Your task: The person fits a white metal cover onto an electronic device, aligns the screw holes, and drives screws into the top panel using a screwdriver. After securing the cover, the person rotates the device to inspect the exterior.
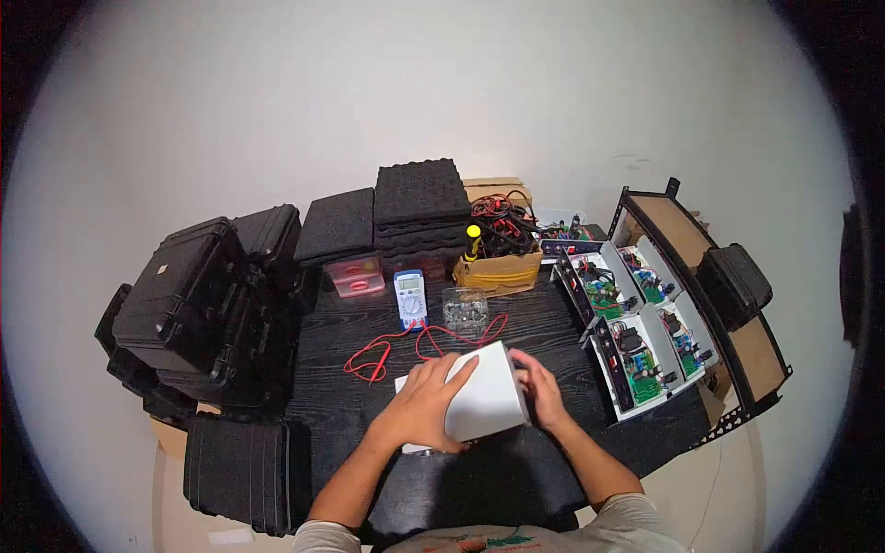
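A white box-shaped housing (484,394) is tilted between my two hands over the near part of the dark table. My left hand (426,403) grips its left side, thumb across the upper face. Against its right, darker end lies my right hand (542,389), with curled fingers partly hidden. A white flat edge (402,382) shows beneath my left hand. Just beyond the housing are red test leads (376,359), running to a blue-and-white multimeter (410,300). A clear tray of small metal parts (465,311) sits behind the housing.
Black hard cases (175,304) are stacked at the left. Dark foam sheets (419,198), a red-lidded clear box (356,276) and a carton of cables (498,272) line the back. Open white housings with circuit boards (636,359) stand right, beside a black-framed shelf (678,230).
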The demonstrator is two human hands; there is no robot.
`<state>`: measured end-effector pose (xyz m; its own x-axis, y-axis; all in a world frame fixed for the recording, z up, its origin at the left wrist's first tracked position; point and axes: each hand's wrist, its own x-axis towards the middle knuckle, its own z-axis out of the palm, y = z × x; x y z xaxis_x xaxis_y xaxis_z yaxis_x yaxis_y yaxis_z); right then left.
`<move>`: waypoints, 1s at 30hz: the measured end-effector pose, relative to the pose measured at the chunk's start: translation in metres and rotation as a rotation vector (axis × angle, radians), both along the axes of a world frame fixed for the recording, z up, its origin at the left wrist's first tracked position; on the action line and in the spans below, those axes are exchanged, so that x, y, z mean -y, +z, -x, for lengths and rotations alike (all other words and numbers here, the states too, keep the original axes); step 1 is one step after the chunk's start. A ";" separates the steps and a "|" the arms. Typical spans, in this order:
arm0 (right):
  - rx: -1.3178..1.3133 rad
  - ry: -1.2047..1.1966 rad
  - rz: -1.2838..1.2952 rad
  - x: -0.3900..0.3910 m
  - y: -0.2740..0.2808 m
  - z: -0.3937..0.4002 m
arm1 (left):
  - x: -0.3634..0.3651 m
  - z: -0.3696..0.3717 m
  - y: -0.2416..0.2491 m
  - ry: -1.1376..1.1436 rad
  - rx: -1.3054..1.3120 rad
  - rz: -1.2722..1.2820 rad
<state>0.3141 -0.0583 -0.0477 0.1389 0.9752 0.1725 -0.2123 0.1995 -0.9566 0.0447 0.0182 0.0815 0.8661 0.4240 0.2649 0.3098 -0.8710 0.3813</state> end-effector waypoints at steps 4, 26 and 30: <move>0.310 -0.064 0.113 -0.004 -0.003 0.013 | 0.004 0.003 -0.002 0.042 -0.146 -0.042; 1.259 0.056 -0.159 0.006 0.047 0.024 | -0.004 0.002 -0.031 0.017 -0.182 -0.024; 1.530 0.253 -0.116 0.002 0.066 0.046 | -0.015 0.011 -0.026 0.035 -0.066 0.003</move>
